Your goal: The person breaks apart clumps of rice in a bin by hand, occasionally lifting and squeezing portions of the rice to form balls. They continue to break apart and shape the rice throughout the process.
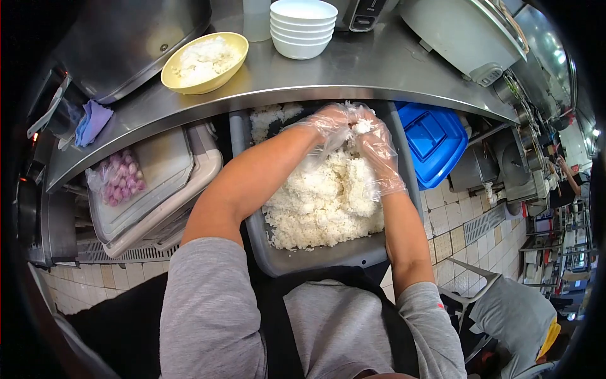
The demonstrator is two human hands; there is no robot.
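White cooked rice [328,202] is heaped in a grey plastic tub [278,262] below the steel counter's edge. Both my hands wear clear plastic gloves and meet over the tub's far side. My left hand [334,119] is closed, its fingers curled round rice. Beside it, my right hand [377,142] is bent inward, with a small white clump of rice showing at its fingers. The gloves and the angle partly hide the fingertips.
On the steel counter [366,69] stand a yellow bowl of rice [205,63], stacked white bowls [303,31] and a cooker [464,38]. A blue lid [435,142] lies right of the tub. Left are bagged pink onions [120,178] on a container. Another person [571,180] is far right.
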